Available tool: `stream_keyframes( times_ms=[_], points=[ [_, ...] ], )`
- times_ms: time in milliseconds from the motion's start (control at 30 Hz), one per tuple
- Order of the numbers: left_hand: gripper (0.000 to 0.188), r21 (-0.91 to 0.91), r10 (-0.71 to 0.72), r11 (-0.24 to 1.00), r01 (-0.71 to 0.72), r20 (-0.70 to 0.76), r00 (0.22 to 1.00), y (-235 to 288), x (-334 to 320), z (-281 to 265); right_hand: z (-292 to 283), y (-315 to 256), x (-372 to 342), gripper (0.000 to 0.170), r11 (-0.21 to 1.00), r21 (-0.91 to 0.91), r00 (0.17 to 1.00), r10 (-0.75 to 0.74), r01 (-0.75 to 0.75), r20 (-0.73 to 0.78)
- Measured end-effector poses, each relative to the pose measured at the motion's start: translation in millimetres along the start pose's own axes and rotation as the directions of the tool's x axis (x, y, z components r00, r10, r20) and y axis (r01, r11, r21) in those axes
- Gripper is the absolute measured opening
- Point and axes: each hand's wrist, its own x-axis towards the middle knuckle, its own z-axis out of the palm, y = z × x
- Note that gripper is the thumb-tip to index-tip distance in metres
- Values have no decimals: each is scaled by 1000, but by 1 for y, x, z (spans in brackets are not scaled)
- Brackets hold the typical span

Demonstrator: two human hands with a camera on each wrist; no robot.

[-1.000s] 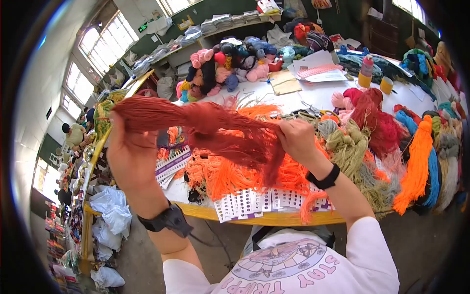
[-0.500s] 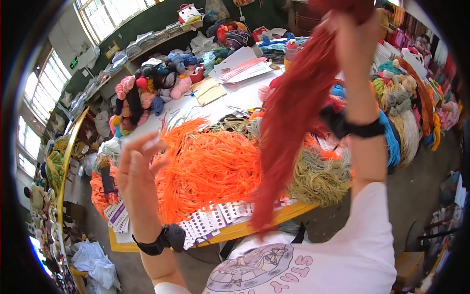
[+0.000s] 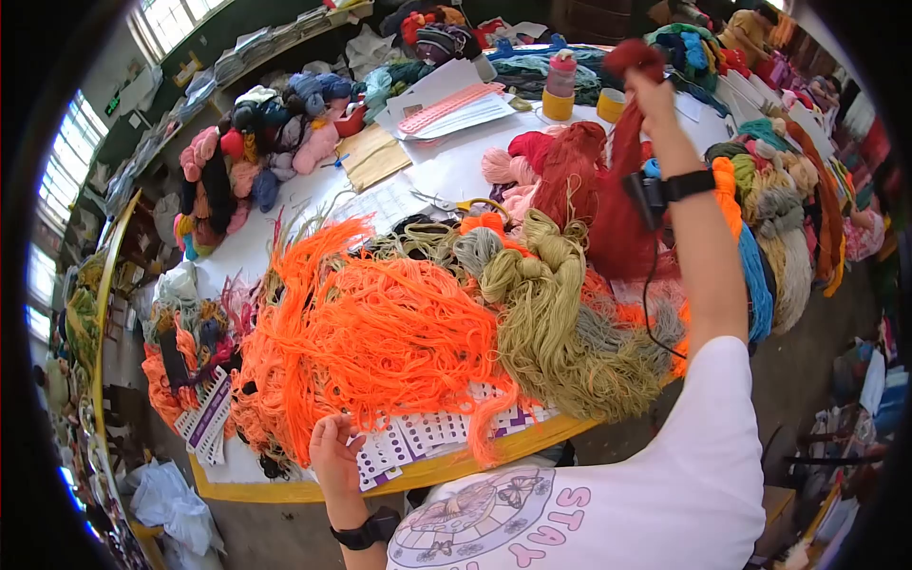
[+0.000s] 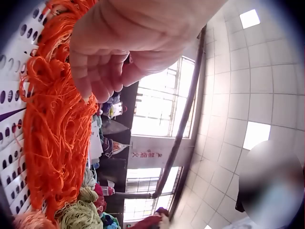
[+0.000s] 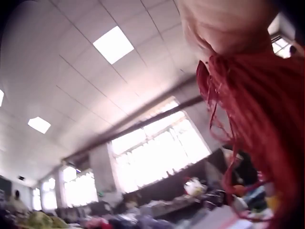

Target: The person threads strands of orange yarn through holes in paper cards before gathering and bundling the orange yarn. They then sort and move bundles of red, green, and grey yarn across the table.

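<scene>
My right hand grips a dark red yarn hank at the right of the table, its strands hanging down beside another red hank. In the right wrist view the red strands fall from under the hand. My left hand is at the table's front edge, by the bright orange yarn pile, fingers loosely bent and holding nothing. The left wrist view has that hand over the orange yarn; whether it touches is unclear. Olive yarn lies right of the orange.
Punched sample cards lie along the yellow table edge. Scissors, a brown folder, papers and a pink-topped bottle are farther back. Mixed yarn is piled at the back left; a person is at the far right.
The red hank has left my left hand and moved right and away in my right hand. My left hand has dropped toward the front edge. The head view has turned right.
</scene>
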Motion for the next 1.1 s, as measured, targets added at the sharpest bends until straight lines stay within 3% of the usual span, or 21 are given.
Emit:
stream_keyframes(
  times_ms=[33, 67, 100, 133, 167, 200, 233, 267, 300, 333, 367, 433, 500, 600, 700, 733, 800, 867, 933, 1000, 1100],
  points=[
    [12, 7, 14, 1000, -14, -3, 1000, 0, 0, 2, -2, 36, -2, 15, 983, -181, 999, 39, -38, 4],
    [12, 16, 27, 1000, -27, -4, 1000, 0, 1, 9, -14, 79, 4, 21, 944, -318, 972, 154, -91, 177],
    [12, 25, 43, 999, -43, -1, 999, 2, 3, 17, -32, 122, 12, 37, 659, -734, 933, 137, 165, 333],
    [12, 65, 48, 997, -48, 0, 999, 3, 6, 26, -24, 103, -19, 50, 317, -930, 940, 217, 186, 262],
    [11, 105, 48, 993, -48, 3, 999, 3, 9, 36, -26, 113, -31, 49, 227, -954, 956, 171, 196, 237],
    [11, 147, 43, 988, -44, 8, 999, 2, 11, 46, -20, 88, -68, 46, 175, -934, 950, -37, 311, 309],
    [12, 226, 51, 971, -72, 95, 994, 3, 16, 61, -21, 74, -91, 36, 335, -877, 934, -29, 345, 356],
    [12, 299, 53, 948, -107, 182, 982, 4, 22, 77, -20, 50, -119, 33, 452, -845, 912, 141, 286, 385],
    [13, 366, 47, 919, -147, 268, 962, 5, 28, 95, -20, 33, -142, 36, 321, -895, 834, 362, 308, 417],
    [15, 464, 35, 864, -196, 333, 942, 5, 34, 119, -30, 33, -162, 40, 357, -845, 736, 425, 399, 527],
    [17, 551, 15, 796, -252, 398, 917, 4, 40, 145, -30, 25, -186, 48, 273, -874, 751, 447, 402, 485],
    [26, 617, 210, 466, -634, 619, 757, -13, 58, 191, -23, 15, -212, 59, 276, -921, 745, 544, 276, 386],
    [30, 663, 353, 24, -749, 695, 627, -45, 82, 223, -26, 34, -225, 53, 337, -900, 783, 464, 277, 415],
    [29, 752, 59, -132, -646, 657, 752, -61, 105, 245, -32, 48, -231, 47, 676, -732, 821, 371, 81, 433],
    [22, 685, 256, -22, -728, 708, 659, -47, 94, 254, -33, 33, -244, 42, 922, -384, 896, 216, -55, 389],
    [20, 620, 199, 330, -712, 691, 695, -40, 88, 259, -32, 24, -249, 48, 952, -291, 875, 222, -99, 430],
    [17, 304, 65, 874, -379, 699, 712, -22, 73, 273, -29, -3, -260, 63, 973, -108, 829, 231, -205, 510],
    [14, 163, 16, 958, -236, 792, 611, -3, 54, 289, -27, -9, -266, 84, 979, -42, 779, 186, -201, 598],
    [12, 73, -31, 995, -74, 886, 463, 11, 39, 302, -18, -9, -272, 86, 988, -94, 855, 153, -122, 496],
    [12, 45, -71, 994, 99, 958, 276, 20, 30, 310, -11, -2, -275, 71, 998, 24, 879, 37, -55, 475],
    [11, 33, -56, 986, 163, 989, 137, 32, 16, 321, -16, -16, -265, 43, 730, 535, 866, 157, -425, 474]
  ],
)
